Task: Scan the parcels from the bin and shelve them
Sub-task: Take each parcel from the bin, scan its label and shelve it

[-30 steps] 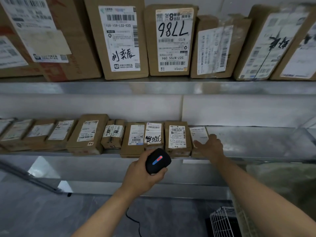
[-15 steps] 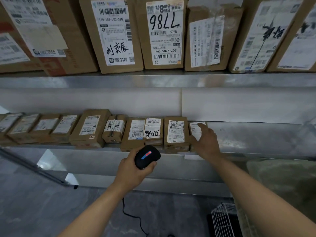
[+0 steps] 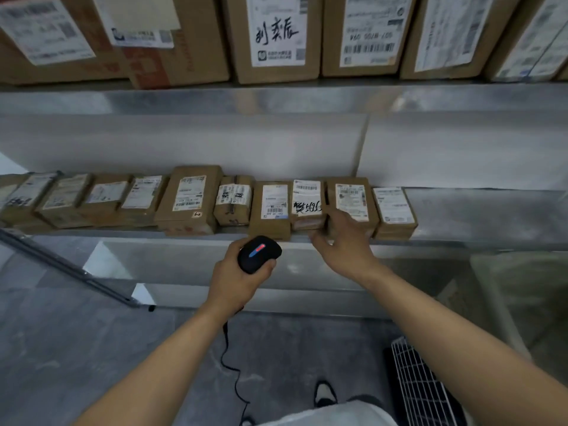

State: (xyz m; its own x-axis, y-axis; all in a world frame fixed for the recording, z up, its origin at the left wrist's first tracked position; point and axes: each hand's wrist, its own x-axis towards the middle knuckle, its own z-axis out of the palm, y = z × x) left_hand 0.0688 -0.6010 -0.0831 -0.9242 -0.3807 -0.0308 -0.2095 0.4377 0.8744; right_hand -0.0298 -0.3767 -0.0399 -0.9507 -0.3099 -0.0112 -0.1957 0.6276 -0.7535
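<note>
A row of small brown parcels with white labels lies on the lower metal shelf (image 3: 479,216). My left hand (image 3: 236,278) grips a black handheld scanner (image 3: 259,254) with a red and blue light, just below the shelf's front edge. My right hand (image 3: 342,242) touches the front of two neighbouring parcels: the one with black handwriting (image 3: 307,201) and the plain-labelled one (image 3: 350,198) to its right. Its fingers lie over their front edges and the thumb points left. The rightmost parcel (image 3: 395,206) lies free beside the hand.
Larger cardboard boxes (image 3: 276,41) stand on the upper shelf (image 3: 276,99). The scanner's black cable (image 3: 229,358) hangs to the grey floor. A white wire basket (image 3: 415,382) sits at lower right, and bare shelf runs right of the row.
My right hand left the rightmost parcel and moved left to the front of the two parcels beside it. The view tilted downward. The scanner hand stayed about where it was.
</note>
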